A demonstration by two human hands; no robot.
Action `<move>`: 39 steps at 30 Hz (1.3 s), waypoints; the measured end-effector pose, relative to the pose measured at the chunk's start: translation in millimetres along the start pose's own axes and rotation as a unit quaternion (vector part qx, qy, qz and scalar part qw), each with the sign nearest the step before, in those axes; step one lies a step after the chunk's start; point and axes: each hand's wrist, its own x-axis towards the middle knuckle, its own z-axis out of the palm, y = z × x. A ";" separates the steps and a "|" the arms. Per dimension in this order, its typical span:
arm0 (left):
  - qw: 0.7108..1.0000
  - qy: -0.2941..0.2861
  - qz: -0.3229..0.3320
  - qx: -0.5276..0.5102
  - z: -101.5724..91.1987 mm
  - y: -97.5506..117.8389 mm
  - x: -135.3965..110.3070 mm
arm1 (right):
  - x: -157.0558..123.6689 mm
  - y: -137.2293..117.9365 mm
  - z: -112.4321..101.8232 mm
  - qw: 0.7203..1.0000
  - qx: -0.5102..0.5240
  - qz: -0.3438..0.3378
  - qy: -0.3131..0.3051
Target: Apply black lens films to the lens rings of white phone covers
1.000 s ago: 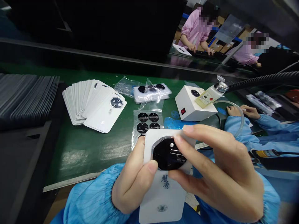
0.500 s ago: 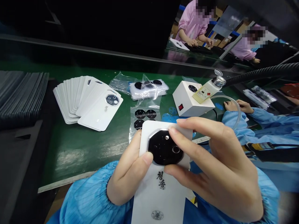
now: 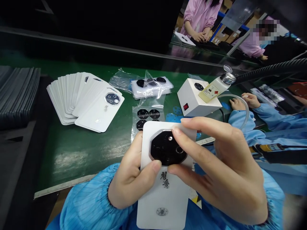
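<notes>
Green-topped workbench (image 3: pixel 72 159) under us, and right up close both bare hands are busy! At seven o'clock, the left hand (image 3: pixel 129 187) cradles a white phone back cover (image 3: pixel 161 195) from the side, its thumb (image 3: pixel 153 166) pressed at the lower edge of a black octagonal camera plate (image 3: pixel 166 147). At four o'clock, the right hand (image 3: pixel 220 169) comes in from the other side and pinches, with its index fingertip (image 3: pixel 177 131) on the plate's upper edge and its thumb (image 3: pixel 171 169) at the lower edge. That's both hands clamped on the piece, held just in front of the chest, and the right hand lies nearer the plate, its fingers reaching across it.

The cover's long axis runs twelve to six, tipped very slightly, with the camera end pointing away at twelve.

Just beyond, at twelve, sits a clear bag of black octagonal pads (image 3: pixel 147 116). Out at ten o'clock, a fan of white covers (image 3: pixel 79 95)! At one o'clock, a white box with a red switch (image 3: pixel 192 99) stands beside a labelled pump bottle (image 3: pixel 217 84). Past that, at two o'clock, a co-worker's blue-sleeved hands (image 3: pixel 242 102) work on, and far off at one o'clock stands a person in a pink smock (image 3: pixel 199 16).
</notes>
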 end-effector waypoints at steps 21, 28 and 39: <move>0.991 0.066 -0.065 -0.095 9.1 -1.1 2.2 | 1.5 -0.7 2.0 1.000 0.007 0.001 -0.005; 0.990 0.097 -0.068 -0.071 9.9 -0.9 2.2 | 5.7 10.2 14.0 0.993 0.075 0.046 0.073; 0.987 0.126 -0.093 -0.047 3.4 -12.0 4.5 | 14.3 26.9 39.3 0.880 0.419 0.220 -0.042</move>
